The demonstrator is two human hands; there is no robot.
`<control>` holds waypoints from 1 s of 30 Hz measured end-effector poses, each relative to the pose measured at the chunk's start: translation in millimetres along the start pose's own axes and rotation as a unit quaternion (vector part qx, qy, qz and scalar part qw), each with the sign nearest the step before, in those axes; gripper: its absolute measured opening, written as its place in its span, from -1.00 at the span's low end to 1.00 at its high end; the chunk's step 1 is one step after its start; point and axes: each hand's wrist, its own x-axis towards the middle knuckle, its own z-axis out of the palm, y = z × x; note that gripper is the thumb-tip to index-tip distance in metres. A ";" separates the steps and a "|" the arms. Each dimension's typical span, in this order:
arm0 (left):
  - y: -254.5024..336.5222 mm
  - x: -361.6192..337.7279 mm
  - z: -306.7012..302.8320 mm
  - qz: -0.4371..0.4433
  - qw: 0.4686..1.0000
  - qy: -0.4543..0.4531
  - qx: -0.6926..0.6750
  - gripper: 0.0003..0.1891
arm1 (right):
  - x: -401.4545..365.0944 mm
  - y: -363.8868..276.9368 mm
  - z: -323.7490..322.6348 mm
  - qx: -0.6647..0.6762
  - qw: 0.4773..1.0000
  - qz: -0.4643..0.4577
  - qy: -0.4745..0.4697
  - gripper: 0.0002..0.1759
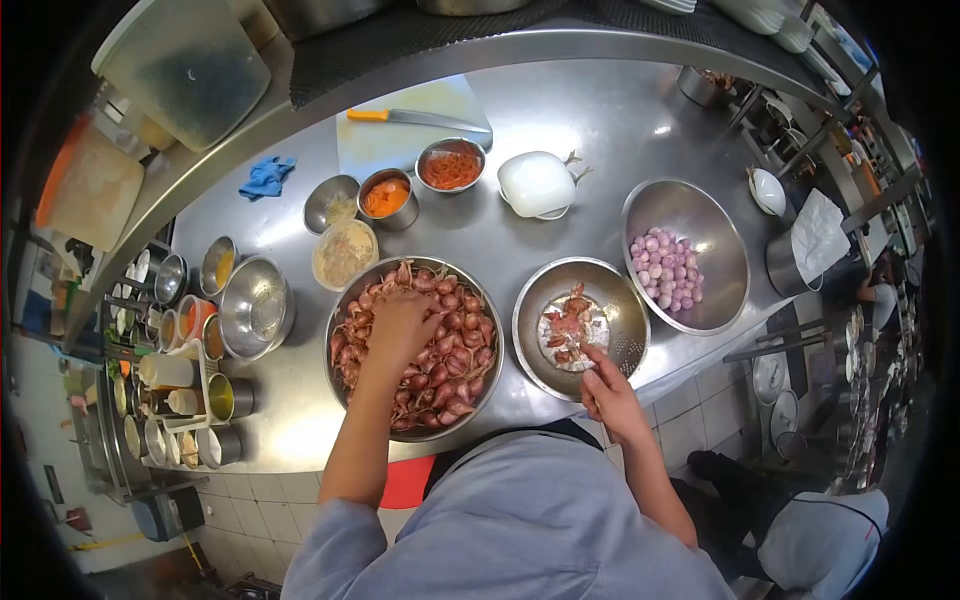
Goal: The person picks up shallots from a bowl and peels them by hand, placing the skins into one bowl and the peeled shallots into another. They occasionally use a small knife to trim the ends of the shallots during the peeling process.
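My left hand point(404, 322) reaches into a large steel bowl point(490, 395) heaped with unpeeled red shallots point(440, 375). Its back faces me and hides most of the fingertips, so any shallot in its grasp is out of sight. Over the near rim of a perforated steel colander point(628, 345), my right hand point(612, 398) is closed with the index finger reaching forward; what it grips is too small to make out. Shallot skins and scraps point(570, 325) lie at the colander's bottom. To the right, another steel bowl point(722, 240) holds peeled purple shallots point(664, 268).
A knife point(420, 118) with a yellow handle lies on a cutting board point(460, 105). Nearby stand a container of orange slices point(386, 197), a bowl of orange shreds point(450, 168) and a peeled white vegetable point(536, 184). A steel shelf edge point(560, 45) overhangs the back. Another person point(820, 540) is at lower right.
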 end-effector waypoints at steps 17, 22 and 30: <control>29.5 0.0 -15.5 -0.035 0.986 0.156 -0.043 -0.68 | 1.6 -11.2 0.0 0.011 0.998 -0.055 0.009 -0.35; 88.1 -1.7 19.7 -0.133 0.821 0.006 -0.555 -0.70 | 3.9 -19.8 5.1 -0.023 0.991 -0.131 -0.015 -0.31; 137.8 -21.9 105.7 -0.137 0.740 -0.142 -0.643 -0.69 | -2.3 -6.6 8.7 -0.057 0.987 -0.149 -0.022 -0.39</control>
